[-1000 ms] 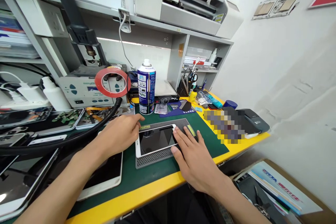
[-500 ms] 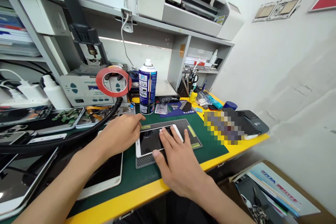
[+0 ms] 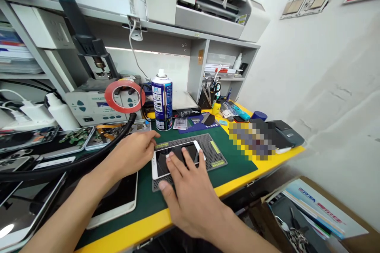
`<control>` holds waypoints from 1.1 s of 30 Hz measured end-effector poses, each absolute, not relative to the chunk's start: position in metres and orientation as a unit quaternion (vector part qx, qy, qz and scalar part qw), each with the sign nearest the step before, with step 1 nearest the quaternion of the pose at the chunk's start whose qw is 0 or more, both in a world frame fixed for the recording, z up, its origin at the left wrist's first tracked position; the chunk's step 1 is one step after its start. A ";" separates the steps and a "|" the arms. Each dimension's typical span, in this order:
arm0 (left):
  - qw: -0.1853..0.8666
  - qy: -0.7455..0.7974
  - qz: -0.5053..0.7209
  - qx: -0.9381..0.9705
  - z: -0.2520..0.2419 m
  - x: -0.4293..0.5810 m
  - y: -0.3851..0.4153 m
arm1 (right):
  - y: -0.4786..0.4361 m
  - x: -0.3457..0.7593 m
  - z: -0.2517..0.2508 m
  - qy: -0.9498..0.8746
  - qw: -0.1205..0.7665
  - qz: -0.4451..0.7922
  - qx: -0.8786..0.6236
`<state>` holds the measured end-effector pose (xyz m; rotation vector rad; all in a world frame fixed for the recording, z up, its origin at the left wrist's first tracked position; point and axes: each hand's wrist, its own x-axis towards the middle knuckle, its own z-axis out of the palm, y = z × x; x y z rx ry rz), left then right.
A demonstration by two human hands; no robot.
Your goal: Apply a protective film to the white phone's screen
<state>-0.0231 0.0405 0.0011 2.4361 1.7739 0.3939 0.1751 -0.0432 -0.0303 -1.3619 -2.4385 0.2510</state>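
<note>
Spanning 12 o'clock on a dial centred on the view, gray shelving [image 3: 197, 73] carried a white-and-gray printer-like machine [image 3: 208, 17]. Below, a workbench [image 3: 142, 227] showed its yellow front edge toward 6 o'clock, a green mat [image 3: 148, 205] covering much of its top. Between 7 and 8 o'clock lay a white-framed tablet [image 3: 118, 195], partly hidden by the left forearm. A gray perforated pad [image 3: 209, 154] rested on the green mat at 6 o'clock. Between 9 and 10 o'clock, a blue-and-white aerosol can [image 3: 162, 101] stood upright. The right hand [image 3: 194, 197], entering from 5 o'clock, had its fingers spread over the dark screen of a white smartphone [image 3: 162, 161]. The left hand [image 3: 133, 152], at 8 o'clock, was curled beside the phone's 9 o'clock end, its index finger extended; whether hidden fingertips pinched the edge could not be told. The smartphone lay face up on the pad, between 6 and 7 o'clock. Smallest, a yellow bottle [image 3: 216, 108] stood at 3 o'clock.
</note>
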 end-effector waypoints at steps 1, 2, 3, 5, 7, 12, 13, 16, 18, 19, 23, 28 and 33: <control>0.050 0.583 0.126 0.801 0.002 -0.023 0.040 | -0.040 0.181 -0.032 -0.853 0.164 0.074 -0.489; 0.049 0.582 0.124 0.802 0.002 -0.022 0.040 | -0.037 0.187 -0.033 -0.849 0.159 0.062 -0.500; 0.048 0.582 0.122 0.803 0.003 -0.022 0.040 | -0.034 0.194 -0.034 -0.844 0.155 0.050 -0.510; 0.049 0.581 0.121 0.804 0.003 -0.021 0.039 | -0.030 0.206 -0.035 -0.836 0.147 0.032 -0.528; 0.053 0.583 0.120 0.802 0.003 -0.020 0.038 | -0.029 0.216 -0.035 -0.830 0.139 0.019 -0.541; 0.059 0.586 0.116 0.800 0.003 -0.020 0.037 | -0.036 0.230 -0.031 -0.829 0.119 0.021 -0.546; 0.061 0.585 0.116 0.800 0.003 -0.019 0.037 | -0.038 0.231 -0.030 -0.831 0.116 0.024 -0.543; 0.062 0.584 0.118 0.801 0.002 -0.019 0.038 | -0.044 0.232 -0.027 -0.840 0.110 0.035 -0.530; 0.060 0.583 0.119 0.801 0.001 -0.020 0.039 | -0.046 0.231 -0.026 -0.844 0.109 0.039 -0.523; 0.059 0.582 0.118 0.802 0.000 -0.020 0.039 | -0.046 0.231 -0.025 -0.846 0.108 0.039 -0.521; 0.055 0.578 0.120 0.805 -0.002 -0.020 0.040 | -0.037 0.225 -0.025 -0.849 0.111 0.025 -0.516; 0.051 0.577 0.120 0.806 -0.002 -0.020 0.040 | -0.019 0.217 -0.023 -0.851 0.116 0.015 -0.511; 0.051 0.585 0.118 0.801 -0.001 -0.022 0.041 | -0.012 0.215 -0.022 -0.853 0.123 0.022 -0.506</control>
